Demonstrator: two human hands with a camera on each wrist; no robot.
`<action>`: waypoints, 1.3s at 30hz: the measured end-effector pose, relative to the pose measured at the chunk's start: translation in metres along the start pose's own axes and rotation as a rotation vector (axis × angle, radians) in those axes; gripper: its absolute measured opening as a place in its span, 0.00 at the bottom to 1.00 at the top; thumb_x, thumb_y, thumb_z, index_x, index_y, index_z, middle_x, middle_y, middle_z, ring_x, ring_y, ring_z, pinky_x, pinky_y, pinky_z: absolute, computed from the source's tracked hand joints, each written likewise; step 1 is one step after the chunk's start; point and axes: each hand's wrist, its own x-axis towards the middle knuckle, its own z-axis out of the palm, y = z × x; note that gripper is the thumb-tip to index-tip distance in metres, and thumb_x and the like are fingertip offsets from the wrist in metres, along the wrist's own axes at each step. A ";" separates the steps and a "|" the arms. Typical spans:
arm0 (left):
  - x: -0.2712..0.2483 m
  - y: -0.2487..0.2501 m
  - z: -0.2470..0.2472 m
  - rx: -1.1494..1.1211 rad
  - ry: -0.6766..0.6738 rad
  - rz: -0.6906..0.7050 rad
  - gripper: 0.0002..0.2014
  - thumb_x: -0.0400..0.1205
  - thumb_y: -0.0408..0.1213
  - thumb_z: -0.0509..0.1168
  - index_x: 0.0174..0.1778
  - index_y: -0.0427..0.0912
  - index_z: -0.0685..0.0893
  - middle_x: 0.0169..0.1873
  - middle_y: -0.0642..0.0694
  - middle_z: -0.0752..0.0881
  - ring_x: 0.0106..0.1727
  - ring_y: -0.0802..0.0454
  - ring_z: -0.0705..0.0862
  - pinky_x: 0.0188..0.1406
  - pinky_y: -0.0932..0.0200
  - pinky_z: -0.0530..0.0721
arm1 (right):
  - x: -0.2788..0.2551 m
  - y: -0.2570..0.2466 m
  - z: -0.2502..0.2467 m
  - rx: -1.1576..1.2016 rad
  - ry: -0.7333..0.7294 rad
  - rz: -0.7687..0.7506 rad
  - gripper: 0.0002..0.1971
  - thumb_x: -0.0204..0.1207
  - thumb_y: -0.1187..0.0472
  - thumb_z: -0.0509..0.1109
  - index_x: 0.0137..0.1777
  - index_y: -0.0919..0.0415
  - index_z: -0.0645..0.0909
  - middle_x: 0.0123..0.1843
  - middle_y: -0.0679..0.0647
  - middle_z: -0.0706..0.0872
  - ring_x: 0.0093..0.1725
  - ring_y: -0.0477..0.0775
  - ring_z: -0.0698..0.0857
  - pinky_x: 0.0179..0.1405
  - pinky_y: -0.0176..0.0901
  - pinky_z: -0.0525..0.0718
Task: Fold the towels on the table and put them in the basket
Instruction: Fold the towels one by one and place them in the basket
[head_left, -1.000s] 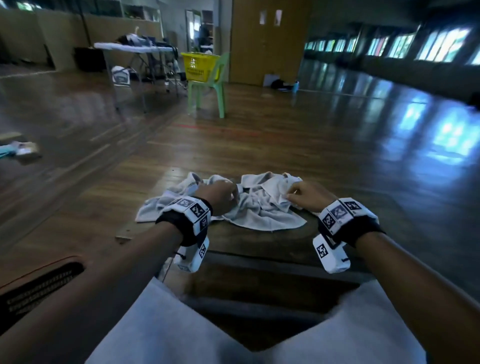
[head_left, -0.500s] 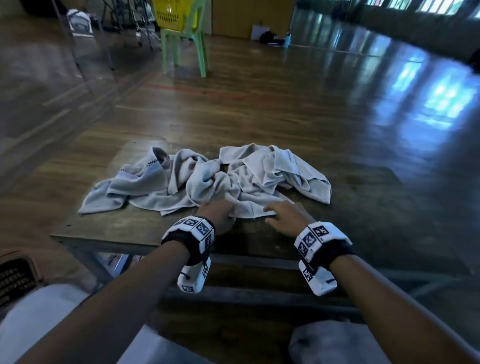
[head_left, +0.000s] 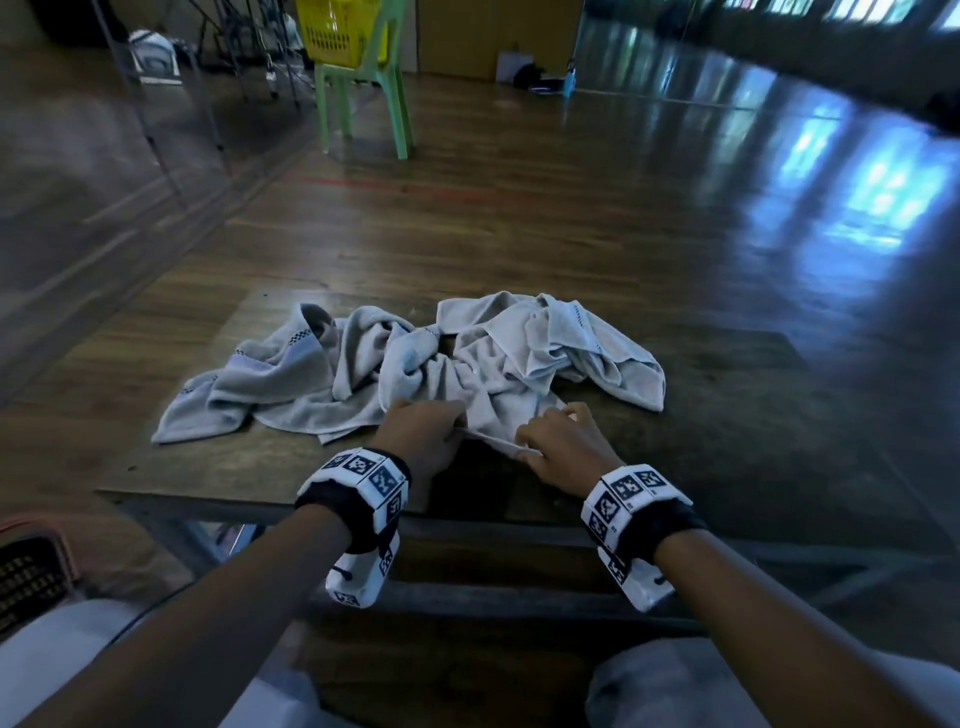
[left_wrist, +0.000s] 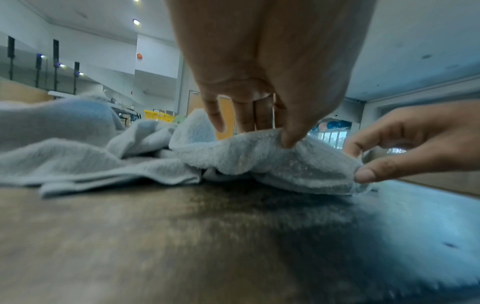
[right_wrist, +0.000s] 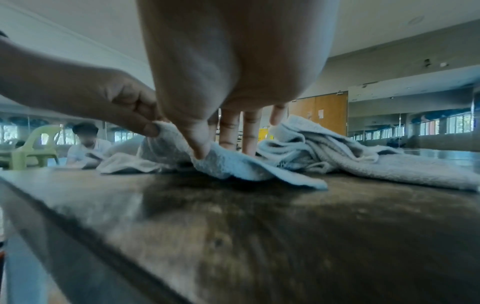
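Observation:
A heap of crumpled pale grey towels (head_left: 498, 358) lies on a dark wooden table (head_left: 208, 478); one with a checked band (head_left: 270, 379) spreads to the left. My left hand (head_left: 447, 428) pinches the near edge of the front towel (left_wrist: 259, 160) between thumb and fingers (left_wrist: 285, 139). My right hand (head_left: 535, 441) pinches the same edge a little to the right, thumb (right_wrist: 200, 152) on top. The two hands are close together, and the edge is lifted slightly off the table. A dark basket with a pinkish rim (head_left: 31, 566) stands low at my left.
A yellow basket (head_left: 343, 31) sits on a green plastic chair (head_left: 363, 104) on the wooden floor beyond the table. Folding-table legs (head_left: 156, 130) stand at the far left. My knees (head_left: 675, 691) are under the table's near edge. The right wrist view shows another person (right_wrist: 85, 142) in the background.
Both hands have drawn back from the middle of the heap to its near edge and now pinch that edge. The head view has tipped down toward the table.

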 end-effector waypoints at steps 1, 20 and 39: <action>-0.001 0.001 -0.007 0.008 0.040 0.014 0.08 0.83 0.41 0.56 0.54 0.45 0.78 0.49 0.45 0.87 0.53 0.42 0.83 0.57 0.51 0.70 | -0.003 0.001 -0.009 0.041 0.028 0.004 0.11 0.81 0.50 0.60 0.55 0.51 0.81 0.53 0.50 0.85 0.59 0.53 0.78 0.68 0.53 0.61; -0.018 -0.006 -0.191 0.218 0.446 -0.001 0.07 0.81 0.48 0.62 0.47 0.50 0.82 0.46 0.51 0.87 0.52 0.48 0.83 0.64 0.47 0.65 | -0.051 0.056 -0.219 0.067 0.591 0.129 0.04 0.77 0.54 0.66 0.41 0.45 0.77 0.39 0.41 0.80 0.53 0.50 0.80 0.62 0.50 0.57; -0.019 0.060 -0.220 -0.186 0.522 0.266 0.06 0.81 0.46 0.63 0.39 0.57 0.74 0.35 0.60 0.79 0.42 0.53 0.80 0.55 0.48 0.73 | -0.046 -0.015 -0.227 0.525 0.412 -0.044 0.05 0.74 0.49 0.69 0.39 0.45 0.78 0.43 0.42 0.87 0.51 0.47 0.84 0.67 0.64 0.69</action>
